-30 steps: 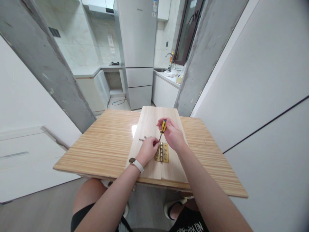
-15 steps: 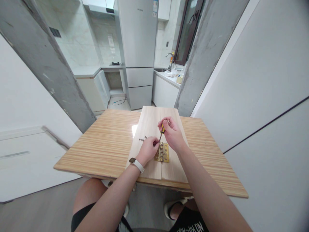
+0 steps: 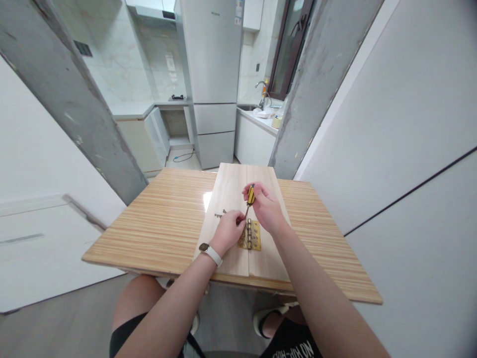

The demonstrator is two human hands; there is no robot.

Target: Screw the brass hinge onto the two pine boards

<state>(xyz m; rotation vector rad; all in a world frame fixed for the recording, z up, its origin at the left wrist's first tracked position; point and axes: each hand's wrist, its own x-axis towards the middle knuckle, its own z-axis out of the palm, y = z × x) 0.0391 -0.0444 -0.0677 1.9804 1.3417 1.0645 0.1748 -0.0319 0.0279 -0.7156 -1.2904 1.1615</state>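
Observation:
My right hand grips a yellow-and-black screwdriver, tilted with its shaft running down toward my left fingertips. Close by, my left hand has its fingers pinched together at the screwdriver's tip, over the upper left part of a brass hinge. What those fingers pinch is hidden. The hinge lies unfolded, its knuckle along the seam between two pale wooden boards; my left hand covers much of its left leaf. Several screws lie on the left board, beyond my left hand.
The boards rest on a striped wooden table. Past its far edge stand a silver refrigerator, a counter with a sink and faucet, and a low cabinet. White panels flank the table.
My right fingers have shifted on the screwdriver handle, so more of the yellow shows. My left hand and the hinge stay where they were.

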